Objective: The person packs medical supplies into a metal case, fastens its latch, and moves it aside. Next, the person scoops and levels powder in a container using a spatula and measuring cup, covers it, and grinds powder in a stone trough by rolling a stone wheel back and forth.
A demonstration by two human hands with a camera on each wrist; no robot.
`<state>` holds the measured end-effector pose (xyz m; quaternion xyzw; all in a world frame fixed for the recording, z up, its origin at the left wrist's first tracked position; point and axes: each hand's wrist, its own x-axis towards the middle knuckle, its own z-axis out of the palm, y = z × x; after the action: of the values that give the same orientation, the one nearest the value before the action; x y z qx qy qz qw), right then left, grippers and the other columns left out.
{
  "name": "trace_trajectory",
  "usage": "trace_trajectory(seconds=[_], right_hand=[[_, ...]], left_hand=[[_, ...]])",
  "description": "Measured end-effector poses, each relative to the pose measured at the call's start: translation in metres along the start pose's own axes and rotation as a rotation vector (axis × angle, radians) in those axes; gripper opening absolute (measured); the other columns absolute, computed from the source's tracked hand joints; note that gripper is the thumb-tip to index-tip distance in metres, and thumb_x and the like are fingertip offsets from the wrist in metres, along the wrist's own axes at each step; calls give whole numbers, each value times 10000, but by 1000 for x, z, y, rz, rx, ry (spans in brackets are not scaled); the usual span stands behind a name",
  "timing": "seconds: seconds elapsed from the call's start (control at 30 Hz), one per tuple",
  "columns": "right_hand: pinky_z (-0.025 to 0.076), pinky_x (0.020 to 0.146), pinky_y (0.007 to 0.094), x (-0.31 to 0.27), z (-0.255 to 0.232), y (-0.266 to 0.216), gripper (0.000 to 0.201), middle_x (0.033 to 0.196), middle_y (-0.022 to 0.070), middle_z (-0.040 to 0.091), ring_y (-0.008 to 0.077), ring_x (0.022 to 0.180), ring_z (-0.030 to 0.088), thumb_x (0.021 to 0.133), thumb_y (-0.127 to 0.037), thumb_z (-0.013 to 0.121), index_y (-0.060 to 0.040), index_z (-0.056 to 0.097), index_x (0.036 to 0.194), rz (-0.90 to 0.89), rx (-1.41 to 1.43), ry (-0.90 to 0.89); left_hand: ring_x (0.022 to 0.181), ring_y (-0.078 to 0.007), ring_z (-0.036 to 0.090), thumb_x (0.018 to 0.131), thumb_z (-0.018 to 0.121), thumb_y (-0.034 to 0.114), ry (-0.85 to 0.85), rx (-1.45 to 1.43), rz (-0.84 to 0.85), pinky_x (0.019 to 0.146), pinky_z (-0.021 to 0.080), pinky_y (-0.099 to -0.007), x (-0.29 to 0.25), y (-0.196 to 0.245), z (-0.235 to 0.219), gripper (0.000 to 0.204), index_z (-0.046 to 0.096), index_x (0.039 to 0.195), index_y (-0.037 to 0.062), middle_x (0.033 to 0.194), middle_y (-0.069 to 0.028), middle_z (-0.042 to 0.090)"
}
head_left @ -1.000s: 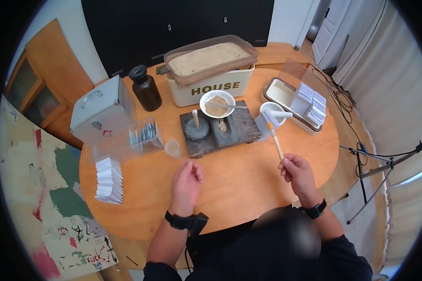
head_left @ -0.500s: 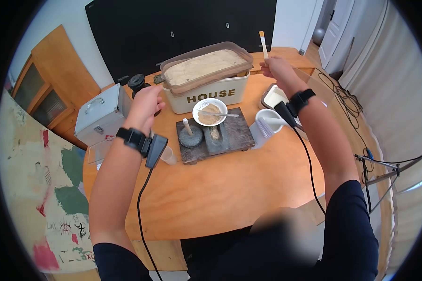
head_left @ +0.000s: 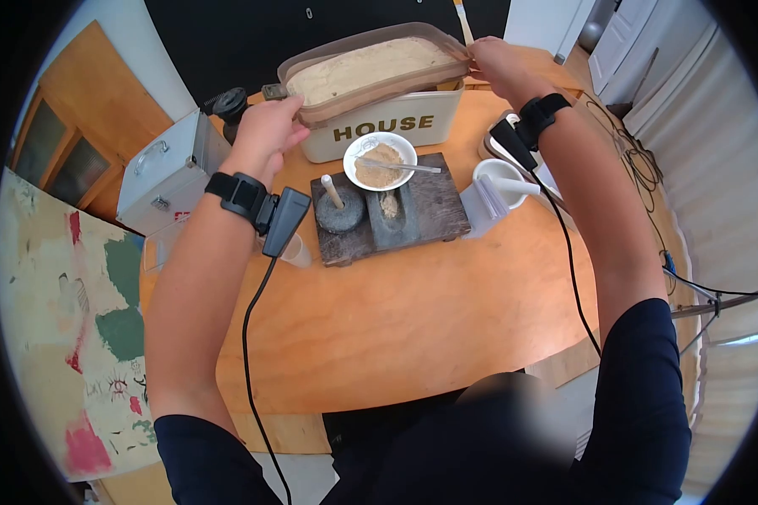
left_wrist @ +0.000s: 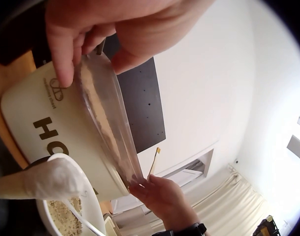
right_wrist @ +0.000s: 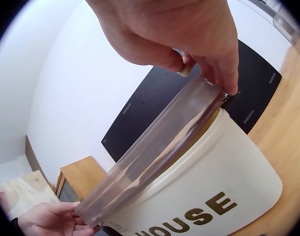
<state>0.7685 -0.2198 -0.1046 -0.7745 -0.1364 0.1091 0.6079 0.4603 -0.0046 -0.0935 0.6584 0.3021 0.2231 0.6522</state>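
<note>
A translucent brown plastic tub (head_left: 379, 99) of pale powder lies across the top of a cream box (head_left: 408, 135) lettered HOUSE. My left hand (head_left: 265, 135) grips the tub's left end, thumb and fingers on either side of its rim in the left wrist view. At the opposite end, my right hand (head_left: 505, 67) grips the rim. That hand also holds a flat paintbrush (head_left: 463, 21), its bristles pointing up. The right wrist view shows the tub (right_wrist: 155, 142) tilted over the box. In front of the box is a white bowl (head_left: 404, 150) of tan powder, with a thin stick across it.
A dark board (head_left: 440, 189) bears a stone grinding trough (head_left: 387, 229) and a round stone wheel (head_left: 339, 215). Right of it stands a white mortar (head_left: 514, 185) beside folded papers (head_left: 484, 206). A silver case (head_left: 160, 181) and dark jar (head_left: 230, 105) flank my left arm.
Both hands have left the near part of the table, reached forward and taken hold of the tub's two ends. The brush has travelled up and away with my right hand.
</note>
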Motion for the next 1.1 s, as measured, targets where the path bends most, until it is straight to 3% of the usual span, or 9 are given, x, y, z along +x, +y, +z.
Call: trace_trajectory(seconds=[0.07, 0.23, 0.3, 0.43, 0.57, 0.63, 0.7, 0.77, 1.1], right_hand=[[544, 708, 338, 41, -12, 30, 127, 880, 171, 693, 264, 827, 675, 846, -3, 577, 27, 700, 839, -495, -558, -203], [551, 847, 379, -10, -5, 2, 234, 921, 185, 643, 307, 905, 663, 928, -68, 472, 89, 641, 965, -447, -273, -169], [537, 906, 384, -22, -2, -12, 193, 1009, 159, 629, 275, 961, 639, 927, -65, 489, 49, 627, 1000, -195, 119, -206], [533, 912, 376, -60, -15, -33, 186, 1049, 126, 603, 247, 1007, 617, 942, -90, 512, 23, 581, 1073, -241, 110, -98], [534, 914, 366, -139, -46, -60, 231, 1082, 109, 618, 227, 1015, 626, 981, -144, 534, 14, 569, 1146, -291, 204, -182], [492, 1005, 378, -194, -56, -76, 257, 1255, 124, 627, 237, 1134, 618, 1046, -179, 448, 8, 536, 1198, -239, 184, -164], [482, 1020, 378, -232, -73, -74, 261, 1273, 122, 624, 224, 1149, 614, 1044, -175, 450, 9, 538, 1207, -272, 225, -242], [498, 997, 351, -281, -80, -75, 267, 1137, 83, 630, 170, 1078, 614, 1019, -199, 510, 21, 579, 1155, -257, 282, -217], [424, 1103, 425, -457, -114, 17, 149, 1433, 134, 476, 182, 1330, 463, 1061, -150, 417, -35, 486, 1127, -69, 341, -306]], left_hand=[[974, -219, 629, 914, 678, 188, 23, 0, -6, 816, 586, -299, 3, 1, 2, 358, 593, 1152, -66, 1097, -137, 613], [967, -219, 626, 905, 676, 145, 30, -59, -20, 803, 596, -299, 11, -2, -6, 319, 591, 1128, -66, 1069, -136, 603], [1007, -223, 608, 905, 695, 145, -25, -32, 22, 862, 579, -315, 11, 0, -14, 297, 594, 1129, -22, 1099, -140, 602], [964, -216, 620, 896, 708, 160, -67, -32, 105, 891, 557, -332, -3, 28, -31, 281, 600, 1092, -11, 1041, -121, 618], [984, -196, 625, 912, 699, 208, -165, 6, 181, 925, 528, -322, -65, 64, -53, 314, 607, 1116, -12, 1066, -113, 638], [1002, -175, 627, 924, 688, 227, -159, 28, 180, 909, 521, -310, -94, 71, -67, 325, 609, 1137, -5, 1078, -95, 652], [920, -166, 637, 918, 689, 215, -174, 25, 191, 866, 529, -301, -130, 74, -75, 334, 630, 1135, -32, 1054, -95, 661], [914, -157, 638, 920, 688, 216, -142, 36, 173, 862, 527, -298, -170, 73, -78, 355, 619, 1159, -38, 1050, -84, 661], [932, -105, 621, 927, 673, 97, -68, 64, -6, 833, 527, -267, -311, 1, -96, 385, 566, 1270, -41, 1094, -63, 639]])
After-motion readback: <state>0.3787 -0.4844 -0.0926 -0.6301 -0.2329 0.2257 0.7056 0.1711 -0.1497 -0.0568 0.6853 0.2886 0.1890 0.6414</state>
